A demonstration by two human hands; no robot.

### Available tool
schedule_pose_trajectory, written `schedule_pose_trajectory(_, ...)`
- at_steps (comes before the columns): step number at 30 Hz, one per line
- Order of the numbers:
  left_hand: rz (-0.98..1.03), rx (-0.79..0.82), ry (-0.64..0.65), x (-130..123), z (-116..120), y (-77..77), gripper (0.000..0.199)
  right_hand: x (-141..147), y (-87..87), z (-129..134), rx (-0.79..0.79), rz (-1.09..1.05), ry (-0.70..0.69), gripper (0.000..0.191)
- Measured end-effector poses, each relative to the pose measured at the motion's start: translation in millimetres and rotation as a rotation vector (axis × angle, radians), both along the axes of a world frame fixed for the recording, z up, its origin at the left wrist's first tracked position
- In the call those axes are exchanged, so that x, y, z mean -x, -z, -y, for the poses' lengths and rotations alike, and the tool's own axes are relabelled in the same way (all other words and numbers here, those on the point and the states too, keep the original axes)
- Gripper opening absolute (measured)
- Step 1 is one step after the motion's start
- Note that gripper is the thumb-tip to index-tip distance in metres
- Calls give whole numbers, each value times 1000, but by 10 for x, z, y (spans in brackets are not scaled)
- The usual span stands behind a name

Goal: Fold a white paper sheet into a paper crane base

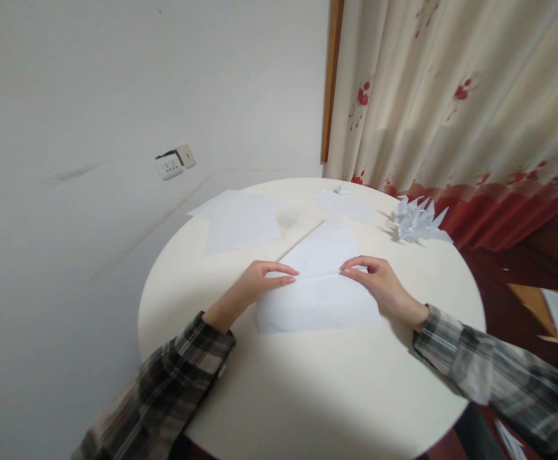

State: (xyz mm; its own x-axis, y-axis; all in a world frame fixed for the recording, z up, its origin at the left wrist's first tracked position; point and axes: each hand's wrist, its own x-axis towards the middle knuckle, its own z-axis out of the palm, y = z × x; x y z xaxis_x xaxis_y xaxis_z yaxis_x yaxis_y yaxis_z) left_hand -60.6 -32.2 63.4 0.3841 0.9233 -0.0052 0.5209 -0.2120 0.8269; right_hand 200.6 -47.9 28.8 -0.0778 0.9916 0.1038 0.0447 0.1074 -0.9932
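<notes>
A white sheet of paper (321, 303) lies in the middle of the round table, with a raised crease running across it. My left hand (259, 281) is at the left end of this crease, thumb and index fingertip closed on the paper. At the right end, my right hand (379, 281) pinches the same ridge between thumb and fingers. Beyond the crease, the paper narrows towards the far side along a slanted left edge. Part of the sheet's right side is hidden under my right hand.
Loose white sheets (240, 217) lie at the far left of the round white table (317, 383). A small folded paper piece (341, 190) sits by another sheet (346, 206) at the back. Several pointed folded paper shapes (417, 220) cluster at the right. A wall and curtain (417, 96) stand behind.
</notes>
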Motion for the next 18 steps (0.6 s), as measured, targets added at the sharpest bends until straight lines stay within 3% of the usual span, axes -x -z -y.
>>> schedule_pose_trajectory(11, 9, -41, -34, 17, -12, -1, 36, 1, -81, 53, 131, -134, -34, 32)
schedule_pose_trajectory(15, 14, -79, -45, 30, -19, 7, 36, -27, -74, 36, 95, -76, -61, 45)
schedule_pose_trajectory(18, 8, -113, -66, 31, -18, 3, 36, -49, -78, 3, 2, 32, -38, 43)
